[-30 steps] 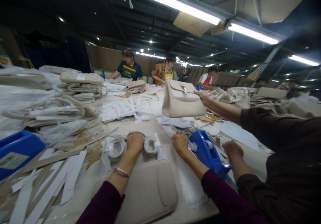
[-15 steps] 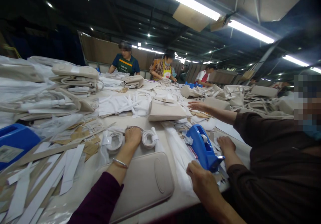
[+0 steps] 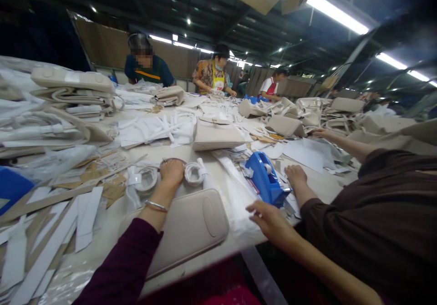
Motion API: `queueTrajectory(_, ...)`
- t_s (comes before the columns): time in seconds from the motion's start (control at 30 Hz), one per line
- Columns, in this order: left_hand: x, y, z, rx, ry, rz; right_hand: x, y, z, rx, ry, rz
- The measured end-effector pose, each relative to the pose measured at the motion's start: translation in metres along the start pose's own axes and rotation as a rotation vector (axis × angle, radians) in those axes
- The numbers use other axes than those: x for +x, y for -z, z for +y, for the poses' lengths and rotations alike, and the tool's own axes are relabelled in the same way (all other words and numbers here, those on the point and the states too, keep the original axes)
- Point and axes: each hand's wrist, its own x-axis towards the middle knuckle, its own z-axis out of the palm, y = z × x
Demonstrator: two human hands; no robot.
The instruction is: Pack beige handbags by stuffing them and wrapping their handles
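- Left hand: curled over a dark piece (image 3: 165, 162) behind the flat beige bag; left hand (image 3: 172, 173) fingertips hidden, so cannot tell whether the fingers clamp it or merely rest.
- Flat beige bag (image 3: 196, 227): lying on the bench (image 3: 221, 180), on the near side of the left fingers, partly under that wrist.
- Wrapped strap coils: left coil (image 3: 138, 182) and right coil (image 3: 202, 170), one just either side of the left fingers.
- Right hand (image 3: 273, 223): thumb and fingers apart, nothing seen between them. Clear plastic film (image 3: 241, 209) lies just left of these fingertips; contact uncertain.
- Blue tape dispenser (image 3: 264, 177): just beyond the right fingers.
- Change: a second ago the right fingers were at the film's far end; now drawn back toward the bench edge. Only the left hand now bears on the bag side.
- Change: flap bag (image 3: 218, 136), earlier lifted by a co-worker, now sits beyond both sets of fingers. Co-worker's far hand (image 3: 325, 134) is well apart from it; near hand (image 3: 296, 176) is beside the dispenser.
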Motion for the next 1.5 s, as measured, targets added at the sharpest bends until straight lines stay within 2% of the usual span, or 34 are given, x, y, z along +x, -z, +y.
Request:
queueTrajectory(0.1,-0.003,0.0,-0.001,0.025,-0.038,0.012,0.014,-0.046,-0.032,-0.138,-0.108,-0.124)
queueTrajectory(0.23,-0.001,-0.001,-0.004,0.056,-0.068,-0.013,0.054,-0.075,-0.06,-0.237,-0.19,-0.193)
queueTrajectory(0.3,0.003,-0.002,-0.005,0.064,-0.072,-0.04,0.063,-0.08,-0.063,-0.246,-0.207,-0.226)
queueTrajectory(0.4,0.007,-0.004,-0.007,0.062,-0.067,-0.074,0.06,-0.083,-0.064,-0.248,-0.208,-0.257)
queueTrajectory(0.6,0.01,-0.005,-0.009,0.034,-0.051,-0.101,0.043,-0.085,-0.066,-0.28,-0.188,-0.145)
queueTrajectory(0.83,0.008,0.001,-0.009,-0.018,-0.042,-0.124,0.045,-0.09,-0.06,-0.221,-0.164,-0.145)
queueTrajectory(0.93,0.005,0.002,-0.01,-0.061,-0.036,-0.125,0.049,-0.09,-0.052,-0.018,-0.174,-0.074)
queueTrajectory(1.07,0.002,0.004,-0.014,-0.147,-0.03,-0.106,0.065,-0.09,-0.042,0.557,-0.229,0.021)
queueTrajectory(1.17,0.0,0.009,-0.019,-0.228,-0.026,-0.084,0.085,-0.094,-0.038,0.714,-0.259,0.069)
queueTrajectory(1.3,0.001,0.014,-0.03,-0.346,-0.032,-0.05,0.122,-0.106,-0.048,0.636,-0.181,0.114)
queueTrajectory(1.43,0.005,0.016,-0.044,-0.469,-0.056,0.002,0.152,-0.118,-0.085,0.46,0.023,0.174)
queueTrajectory(1.5,0.007,0.016,-0.051,-0.528,-0.069,0.047,0.153,-0.112,-0.105,0.379,0.169,0.195)
